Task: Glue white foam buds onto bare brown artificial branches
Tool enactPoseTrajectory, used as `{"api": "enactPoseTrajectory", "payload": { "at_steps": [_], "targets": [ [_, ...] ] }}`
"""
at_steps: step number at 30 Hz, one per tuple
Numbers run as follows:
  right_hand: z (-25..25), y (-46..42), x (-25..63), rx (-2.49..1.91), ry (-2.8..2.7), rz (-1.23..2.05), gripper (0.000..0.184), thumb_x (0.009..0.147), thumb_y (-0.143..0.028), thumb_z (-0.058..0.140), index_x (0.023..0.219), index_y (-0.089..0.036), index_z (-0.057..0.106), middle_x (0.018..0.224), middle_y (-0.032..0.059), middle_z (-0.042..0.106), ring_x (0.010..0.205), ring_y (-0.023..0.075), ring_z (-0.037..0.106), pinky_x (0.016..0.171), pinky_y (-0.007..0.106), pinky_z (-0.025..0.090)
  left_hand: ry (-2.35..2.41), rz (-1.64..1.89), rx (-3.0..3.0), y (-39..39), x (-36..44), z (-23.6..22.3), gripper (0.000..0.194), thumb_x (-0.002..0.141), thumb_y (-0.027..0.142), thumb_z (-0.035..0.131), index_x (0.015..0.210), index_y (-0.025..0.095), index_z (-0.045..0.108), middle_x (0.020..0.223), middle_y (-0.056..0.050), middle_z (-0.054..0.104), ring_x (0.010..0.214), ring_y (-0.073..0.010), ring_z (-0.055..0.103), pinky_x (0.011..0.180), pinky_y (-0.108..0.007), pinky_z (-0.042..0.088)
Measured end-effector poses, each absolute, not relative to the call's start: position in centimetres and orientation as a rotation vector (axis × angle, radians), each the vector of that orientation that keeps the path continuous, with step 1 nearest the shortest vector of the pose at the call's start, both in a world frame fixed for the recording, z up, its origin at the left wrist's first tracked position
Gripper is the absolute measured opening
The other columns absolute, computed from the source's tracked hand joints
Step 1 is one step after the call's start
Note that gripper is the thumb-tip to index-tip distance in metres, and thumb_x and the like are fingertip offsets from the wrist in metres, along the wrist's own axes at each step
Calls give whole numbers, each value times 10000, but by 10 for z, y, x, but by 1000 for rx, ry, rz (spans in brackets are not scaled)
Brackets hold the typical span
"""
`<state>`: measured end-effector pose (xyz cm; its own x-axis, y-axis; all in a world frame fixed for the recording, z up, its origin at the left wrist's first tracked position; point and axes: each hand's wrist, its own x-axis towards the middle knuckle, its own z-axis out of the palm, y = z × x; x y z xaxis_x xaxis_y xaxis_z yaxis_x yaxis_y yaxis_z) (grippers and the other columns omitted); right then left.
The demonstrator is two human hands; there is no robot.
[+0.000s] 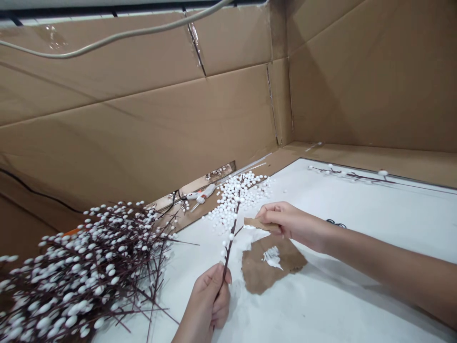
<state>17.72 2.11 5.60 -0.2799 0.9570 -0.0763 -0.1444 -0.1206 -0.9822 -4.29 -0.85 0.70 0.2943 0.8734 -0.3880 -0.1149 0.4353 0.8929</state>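
Fingers of left hand gripping berry stem snugly beside torn kraft paper | right fingers pinching its upper flap low and close

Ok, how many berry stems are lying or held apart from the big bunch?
2: the held stem in the left hand, and the far stem lying along the far edge of the white sheet. Others may be hidden.

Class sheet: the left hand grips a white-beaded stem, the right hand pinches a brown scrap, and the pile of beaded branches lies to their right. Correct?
No: the head view shows the pile of beaded branches to the hands' left. The left hand grips the stem, the right hand pinches the scrap.
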Motion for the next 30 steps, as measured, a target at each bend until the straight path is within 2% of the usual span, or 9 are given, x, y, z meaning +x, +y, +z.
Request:
{"api": "enactPoseTrajectory", "payload": {
  "at_steps": [7, 14, 23, 30],
  "targets": [
    [53, 22, 183, -914, -1135, 1691, 145, 701, -243, 560, 606, -171, 478, 554, -64, 268, 507, 80, 217, 467, 210, 221, 1048, 807, 882, -6, -43, 6, 500, 551, 651, 633, 613, 182, 471, 308, 141, 197, 311, -9, 49, 302, -141, 48],
    [56, 23, 179, -1083, -1271, 1427, 113, 688, -258, 557, 634, -174, 502, 560, -52, 345, 510, 81, 273, 484, 223, 230, 1029, 799, 865, -7, -43, 7, 487, 564, 641, 633, 625, 187, 470, 313, 141, 192, 311, -12, 29, 298, -139, 54],
    [58, 23, 178, -1124, -1258, 1407, 91, 665, -255, 558, 648, -178, 514, 555, -54, 375, 500, 77, 297, 488, 225, 248, 985, 813, 805, -9, -45, 13, 435, 583, 570, 674, 656, 195, 465, 339, 133, 212, 331, -24, 40, 310, -150, 67],
    [54, 25, 179, -1106, -1264, 1378, 69, 661, -242, 550, 649, -181, 520, 534, -57, 362, 498, 84, 298, 487, 230, 254, 997, 789, 817, -9, -46, 14, 429, 611, 580, 647, 655, 194, 466, 348, 129, 211, 338, -29, 41, 317, -156, 64]
  ]
}}
